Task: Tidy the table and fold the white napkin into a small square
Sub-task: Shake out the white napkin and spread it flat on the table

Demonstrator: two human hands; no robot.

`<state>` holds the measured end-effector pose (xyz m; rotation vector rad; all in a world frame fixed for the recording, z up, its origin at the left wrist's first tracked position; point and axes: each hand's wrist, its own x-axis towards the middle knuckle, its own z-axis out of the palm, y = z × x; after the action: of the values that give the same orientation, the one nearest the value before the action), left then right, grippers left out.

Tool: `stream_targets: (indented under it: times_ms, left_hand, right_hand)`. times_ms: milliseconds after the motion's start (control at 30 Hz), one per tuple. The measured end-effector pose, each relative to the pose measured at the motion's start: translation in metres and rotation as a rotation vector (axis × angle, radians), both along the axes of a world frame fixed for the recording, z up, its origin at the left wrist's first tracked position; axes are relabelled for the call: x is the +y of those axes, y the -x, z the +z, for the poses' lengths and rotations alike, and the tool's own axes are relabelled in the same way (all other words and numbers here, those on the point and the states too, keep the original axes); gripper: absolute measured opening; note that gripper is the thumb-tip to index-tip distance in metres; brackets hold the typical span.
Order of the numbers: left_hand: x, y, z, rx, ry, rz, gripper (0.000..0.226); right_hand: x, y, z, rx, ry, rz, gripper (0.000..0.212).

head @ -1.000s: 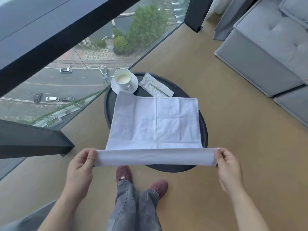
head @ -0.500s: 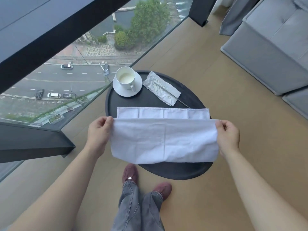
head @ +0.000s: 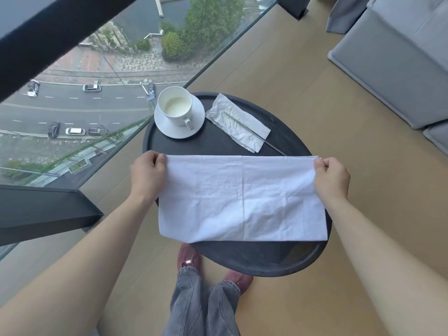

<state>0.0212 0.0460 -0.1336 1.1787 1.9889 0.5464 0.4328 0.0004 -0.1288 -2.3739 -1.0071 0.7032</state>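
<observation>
tabletop [head: 218,144]; hands pinching napkin [head: 242,200] corners

A pale wooden floor [head: 315,76] fills the room, running up to a floor-to-ceiling glass wall [head: 101,146] along its left edge. A grey upholstered sofa [head: 400,57] stands at the floor's far right corner, with a grey curtain [head: 344,15] hanging just behind it and a black post [head: 293,6] beside the curtain. A wide dark frame beam [head: 43,37] crosses the glass at an angle, and a dark ledge [head: 41,212] juts out lower down. Far below, through the glass, a road [head: 80,105] carries a white car [head: 75,131] and a dark car [head: 53,129], with green trees [head: 211,18] beyond
</observation>
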Motion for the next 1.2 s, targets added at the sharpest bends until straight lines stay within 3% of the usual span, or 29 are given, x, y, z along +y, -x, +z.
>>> stream_targets:
  times_ms: [233, 333, 433, 567, 733, 933, 1200]
  left_hand:
    - [0.003, -0.006, 0.006, 0.188, -0.015, -0.088, 0.032]
    - [-0.012, -0.007, 0.014, 0.407, -0.054, -0.156, 0.047]
    - [-0.053, -0.039, 0.020, 0.450, -0.229, -0.250, 0.057]
    - [-0.111, -0.116, 0.008, 0.320, -0.249, -0.589, 0.061]
    - [-0.124, -0.135, -0.023, 0.456, -0.149, -0.705, 0.063]
    - [-0.120, -0.092, -0.034, 0.609, -0.128, -0.653, 0.091]
    - [-0.115, -0.077, -0.028, 0.643, -0.049, -0.634, 0.092]
  right_hand:
    - [0.000, 0.011, 0.007, -0.086, -0.001, -0.052, 0.033]
    - [-0.025, 0.031, 0.014, -0.321, -0.046, -0.045, 0.032]
    - [-0.061, 0.075, 0.015, -0.381, -0.124, 0.246, 0.040]
    - [-0.080, 0.133, -0.004, -0.314, -0.039, 0.649, 0.056]
    - [-0.078, 0.137, -0.028, -0.467, 0.096, 0.801, 0.063]
    - [-0.082, 0.086, -0.036, -0.545, 0.169, 0.682, 0.075]
    - [-0.089, 0.038, -0.030, -0.564, 0.214, 0.591, 0.068]
